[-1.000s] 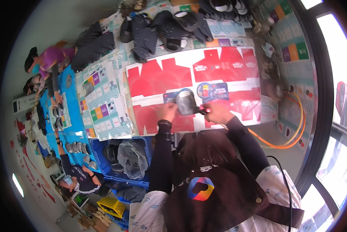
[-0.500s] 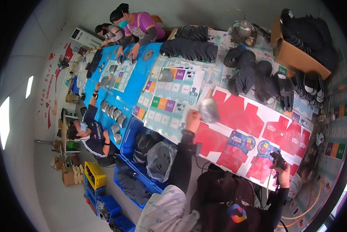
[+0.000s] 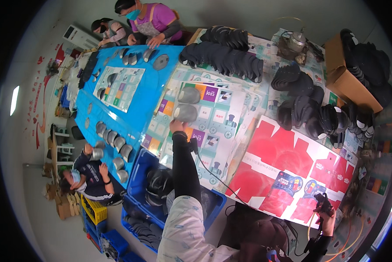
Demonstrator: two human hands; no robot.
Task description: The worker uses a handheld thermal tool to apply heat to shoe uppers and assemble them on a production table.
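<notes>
Two grey pieces (image 3: 190,95) lie near the left edge of our surface (image 3: 238,169), our left hand (image 3: 177,126) touching one, whether pinching we cannot tell, our right hand (image 3: 328,218) clasping a black tool (image 3: 323,202).

Hands, person's own: two; left hand (image 3: 177,126) at centre, right hand (image 3: 328,220) at lower right.
Grey cups (image 3: 190,95): two at centre; others at left, overlapping, not exactly countable.
Black tool (image 3: 323,202): one, lower right.
Red-and-white board (image 3: 287,150): one, lower right.
Carton (image 3: 356,88): one at upper right.
Kettle (image 3: 297,42): one, upper right.
Yellow crate (image 3: 95,210): one, lower left.
Co-workers (image 3: 156,22): three; two upper left, one lower left.
</notes>
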